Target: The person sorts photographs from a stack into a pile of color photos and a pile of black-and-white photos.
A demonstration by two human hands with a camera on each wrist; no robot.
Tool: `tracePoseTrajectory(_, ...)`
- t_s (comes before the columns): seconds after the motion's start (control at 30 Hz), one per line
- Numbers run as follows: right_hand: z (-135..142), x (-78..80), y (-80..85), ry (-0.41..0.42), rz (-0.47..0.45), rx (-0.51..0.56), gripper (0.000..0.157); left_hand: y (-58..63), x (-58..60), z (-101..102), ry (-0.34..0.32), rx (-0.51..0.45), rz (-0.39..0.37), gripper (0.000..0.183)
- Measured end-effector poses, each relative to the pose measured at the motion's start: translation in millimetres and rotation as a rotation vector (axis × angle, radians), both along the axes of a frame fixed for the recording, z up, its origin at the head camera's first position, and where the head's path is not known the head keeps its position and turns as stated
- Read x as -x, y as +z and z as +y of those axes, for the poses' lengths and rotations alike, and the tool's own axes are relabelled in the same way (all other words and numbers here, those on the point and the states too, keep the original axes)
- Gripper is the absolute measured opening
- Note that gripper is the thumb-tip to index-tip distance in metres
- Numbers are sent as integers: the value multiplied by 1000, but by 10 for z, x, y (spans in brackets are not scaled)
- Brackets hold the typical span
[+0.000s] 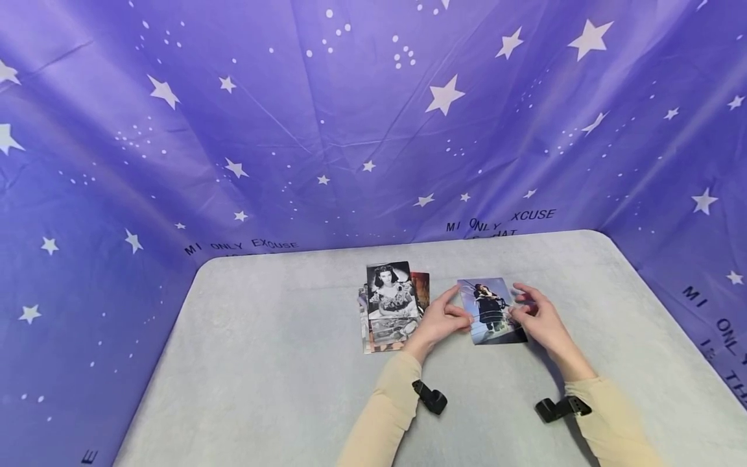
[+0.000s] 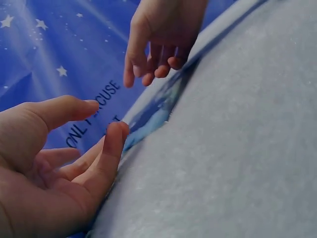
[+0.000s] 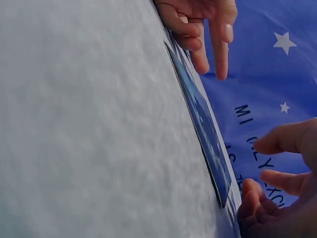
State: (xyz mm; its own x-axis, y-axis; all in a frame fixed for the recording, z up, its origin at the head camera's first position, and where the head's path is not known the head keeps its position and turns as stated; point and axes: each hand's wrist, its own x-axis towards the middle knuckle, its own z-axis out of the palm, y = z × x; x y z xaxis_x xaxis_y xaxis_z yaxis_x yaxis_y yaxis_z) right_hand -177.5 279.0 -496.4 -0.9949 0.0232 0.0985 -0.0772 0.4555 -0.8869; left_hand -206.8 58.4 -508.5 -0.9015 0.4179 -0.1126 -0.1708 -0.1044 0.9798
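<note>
A colour photo print [image 1: 489,310] of two figures at a railing against a purple-blue sky lies flat on the grey table. At its left edge is my left hand [image 1: 436,323], fingertips right by the border, thumb and fingers apart. My right hand [image 1: 539,324] is at the opposite edge, its fingers loosely bent and partly over the print. Seen from the left wrist, the thumb and fingers [image 2: 106,153] leave a gap with nothing in it. The right wrist view shows the print [image 3: 205,131] low on the surface, with the right thumb [image 3: 282,139] spread from the fingers.
Left of the left hand lies a loose pile of photos, topped by a black-and-white portrait [image 1: 391,295]. A reddish photo [image 1: 421,285] sticks out on its right side. Behind the grey table [image 1: 262,376] hangs a purple star-patterned cloth [image 1: 350,117]. Black straps with cameras sit on both wrists.
</note>
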Motion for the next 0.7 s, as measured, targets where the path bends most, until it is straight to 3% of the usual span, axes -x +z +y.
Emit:
tracePoseTrajectory(0.13, -80, -22, 26, -39, 31, 37, 50, 61, -21, -85, 12, -52, -2, 79)
tracePoseTrajectory(0.27, -162, -21, 49, -16, 46, 65, 46, 163, -19, -210, 23, -54, 31, 78)
tracePoseTrajectory(0.43, -251, -20, 63, 17, 22, 83, 46, 232, 9, -377, 24, -3, 71, 77)
tracePoseTrajectory(0.7, -434, -6, 53, 96, -5, 130, 47, 212, -4, -623, 49, 83, 104, 78)
